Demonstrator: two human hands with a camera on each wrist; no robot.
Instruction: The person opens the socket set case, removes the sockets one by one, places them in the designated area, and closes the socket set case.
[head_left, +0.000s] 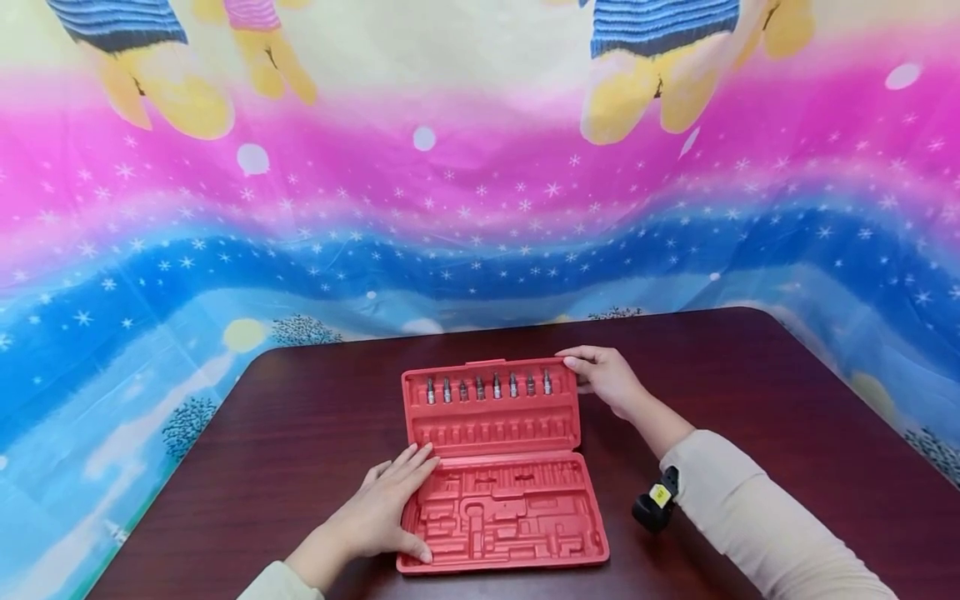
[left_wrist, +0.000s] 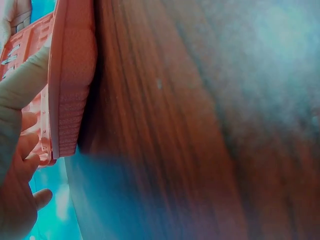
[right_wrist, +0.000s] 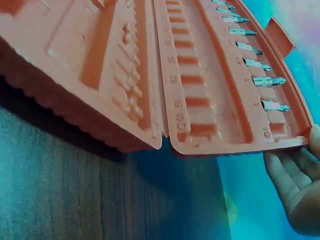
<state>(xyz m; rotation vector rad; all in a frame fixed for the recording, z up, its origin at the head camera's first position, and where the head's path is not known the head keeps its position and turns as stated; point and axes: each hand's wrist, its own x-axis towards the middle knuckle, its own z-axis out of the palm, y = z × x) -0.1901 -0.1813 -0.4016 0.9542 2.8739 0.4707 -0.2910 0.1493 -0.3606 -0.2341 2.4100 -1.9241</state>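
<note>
A red plastic bit case (head_left: 525, 533) stands unfolded on the table, its moulded base flat and its lid (head_left: 491, 419) raised at the back. A row of several metal screwdriver bits (head_left: 480, 388) sits in the lid's upper slots; the lower slots hold none. My left hand (head_left: 375, 512) rests on the base's left side with fingers extended, its thumb over the near left corner. At the lid's upper right corner, my right hand (head_left: 611, 383) pinches the edge between thumb and fingers. The right wrist view shows the bits (right_wrist: 269, 81) and that hand (right_wrist: 300, 185) up close.
The dark reddish wooden table (head_left: 300, 417) extends around the case. Behind and beside it hangs a colourful printed cloth (head_left: 480, 200). A black wrist device (head_left: 656, 502) with a yellow label hangs at the right sleeve.
</note>
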